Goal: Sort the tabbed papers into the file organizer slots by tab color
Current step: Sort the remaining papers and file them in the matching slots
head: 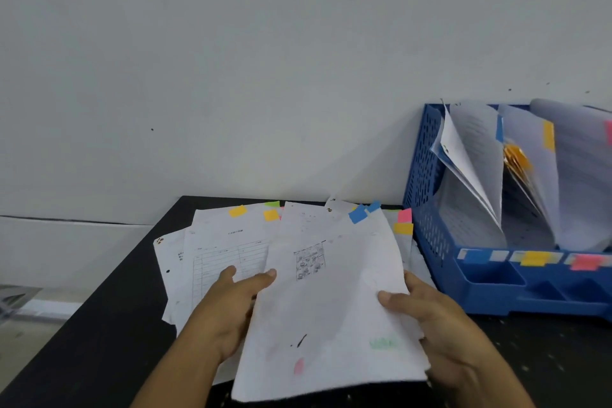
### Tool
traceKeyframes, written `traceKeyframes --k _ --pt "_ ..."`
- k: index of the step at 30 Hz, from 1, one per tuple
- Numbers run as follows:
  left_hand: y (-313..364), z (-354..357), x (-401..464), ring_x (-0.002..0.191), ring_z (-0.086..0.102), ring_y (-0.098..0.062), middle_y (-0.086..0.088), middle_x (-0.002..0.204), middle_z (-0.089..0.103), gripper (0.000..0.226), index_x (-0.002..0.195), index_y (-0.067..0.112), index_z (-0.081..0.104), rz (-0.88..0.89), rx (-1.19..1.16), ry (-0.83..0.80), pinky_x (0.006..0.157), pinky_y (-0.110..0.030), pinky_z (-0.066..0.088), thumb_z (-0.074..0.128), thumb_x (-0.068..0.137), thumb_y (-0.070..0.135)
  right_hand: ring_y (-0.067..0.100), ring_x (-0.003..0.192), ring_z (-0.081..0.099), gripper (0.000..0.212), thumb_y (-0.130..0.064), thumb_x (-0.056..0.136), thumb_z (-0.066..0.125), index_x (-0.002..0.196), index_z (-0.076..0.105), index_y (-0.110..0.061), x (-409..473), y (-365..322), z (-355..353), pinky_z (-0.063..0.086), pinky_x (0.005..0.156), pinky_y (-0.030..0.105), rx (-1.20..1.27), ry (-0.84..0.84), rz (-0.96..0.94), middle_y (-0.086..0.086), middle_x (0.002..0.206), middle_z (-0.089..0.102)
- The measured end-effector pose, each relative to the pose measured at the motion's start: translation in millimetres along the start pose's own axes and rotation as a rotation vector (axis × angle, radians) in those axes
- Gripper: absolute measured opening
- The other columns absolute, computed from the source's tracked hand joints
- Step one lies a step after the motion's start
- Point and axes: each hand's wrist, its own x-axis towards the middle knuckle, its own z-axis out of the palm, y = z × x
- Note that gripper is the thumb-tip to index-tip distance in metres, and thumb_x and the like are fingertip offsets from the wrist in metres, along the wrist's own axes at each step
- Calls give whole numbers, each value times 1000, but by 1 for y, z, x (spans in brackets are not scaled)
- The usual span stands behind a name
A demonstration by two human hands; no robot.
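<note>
Task partly complete: file organizer (430,195) at the table's (132,275) right edge holds sorted sheets, while left hand (228,305) and right hand (427,318) grip the blue-tabbed paper (331,308) above the unsorted pile (225,242).

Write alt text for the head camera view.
Both hands, left hand and right hand, hold a white sheet with a blue tab over loose tabbed papers on a black table. A blue file organizer with filed papers stands to the right.
</note>
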Motion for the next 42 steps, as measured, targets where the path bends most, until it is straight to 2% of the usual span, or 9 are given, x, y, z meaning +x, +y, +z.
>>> traceKeyframes --k 2,4,6,8,13,19,28,35,42 --pt "5 -4 2 100 61 -27 -13 143 46 99 152 16 21 24 48 55 68 -37 54 81 74 21 39 98 69 50 13 79 62 122 59 -12 -2 1 0 53 88 53 -62 -68 6 17 109 72" --pt "9 -10 7 98 66 -33 -15 130 59 79 140 8 45 22 62 18 75 -43 56 83 71 19 33 103 69 57 15 78 64 125 57 -16 -2 1 1 50 95 51 -188 -83 1 11 113 72" --pt "13 -11 5 93 71 -31 -13 109 72 39 119 8 64 88 71 -62 82 -45 55 73 81 9 25 102 70 58 14 79 65 122 57 -25 -2 0 2 53 92 43 -307 -79 -23 2 111 73" --pt "15 -11 3 96 71 -22 -4 104 74 27 111 16 69 219 134 -70 86 -40 53 66 86 4 20 97 71 53 10 82 66 117 58 -29 -1 -1 5 57 82 34 -352 -63 -44 -2 106 75" --pt "28 -5 -10 94 71 -12 7 100 75 28 108 26 68 499 160 3 85 -35 52 62 90 5 10 92 71 18 -18 93 63 107 68 -28 8 1 28 56 85 35 -377 163 -309 -10 100 75" --pt "48 7 -18 94 68 -4 15 102 72 35 113 32 61 764 150 152 84 -33 52 64 89 7 0 90 66 24 -18 92 64 102 61 -40 15 -15 46 54 78 24 -480 339 -625 -21 97 71" --pt "53 11 -17 92 69 -7 10 102 72 36 111 30 58 815 35 155 80 -32 52 69 85 9 3 96 67 35 -27 85 72 113 55 -40 20 -20 45 58 80 33 -431 322 -710 -17 104 70" --pt "59 15 -20 91 68 -2 15 101 72 26 112 32 58 875 47 158 78 -29 50 63 90 18 4 87 67 8 -25 93 60 99 58 -30 13 -30 54 57 68 23 -385 322 -848 -17 95 70" --pt "44 14 -11 91 65 3 23 98 69 22 108 36 62 828 160 164 75 -25 49 63 91 22 0 103 65 35 -27 89 68 120 57 -38 14 -19 46 54 85 27 -483 163 -717 -22 110 69"
